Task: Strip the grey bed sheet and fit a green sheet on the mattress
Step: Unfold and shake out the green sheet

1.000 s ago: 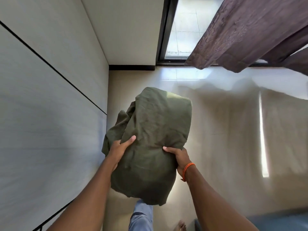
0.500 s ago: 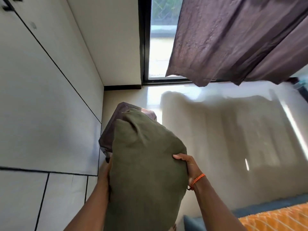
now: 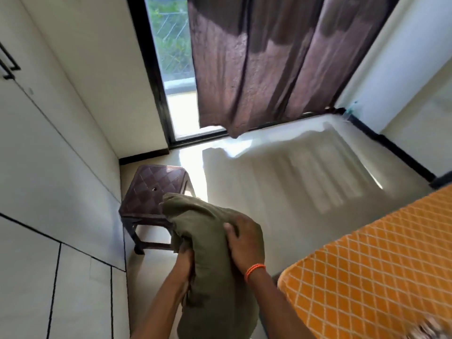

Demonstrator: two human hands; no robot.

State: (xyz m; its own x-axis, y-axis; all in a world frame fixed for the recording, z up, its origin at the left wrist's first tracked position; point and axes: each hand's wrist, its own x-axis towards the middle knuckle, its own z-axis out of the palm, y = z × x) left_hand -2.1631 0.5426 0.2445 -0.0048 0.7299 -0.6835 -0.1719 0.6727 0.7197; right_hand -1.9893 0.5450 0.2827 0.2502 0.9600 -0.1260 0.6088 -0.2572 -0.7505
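Right now you hold the green sheet (image 3: 210,260) bundled at the lower centre of the frame, between your two forearms. Your right hand (image 3: 245,241) lies over the bundle's right side, fingers curled into the cloth and thumb pressing its front; an orange band (image 3: 254,269) circles that wrist. Your left hand (image 3: 184,261) grips the bundle's left edge from below, its fingers mostly hidden in the folds. The top of the bundle overlaps the near corner of a dark brown stool (image 3: 151,189), which stands on the pale floor (image 3: 281,192) at centre left; whether cloth and stool touch cannot be told.

At the lower right of the frame an orange cover (image 3: 371,265) with a white diamond grid fills the corner, just beside your right forearm. White cupboard doors (image 3: 49,167) with thin black seams run down the left side, with a black handle (image 3: 8,62) at the upper left. At the top centre a black-framed window (image 3: 171,57) shows greenery, and a brown curtain (image 3: 264,57) hangs across its right part, its hem above the sunlit floor.
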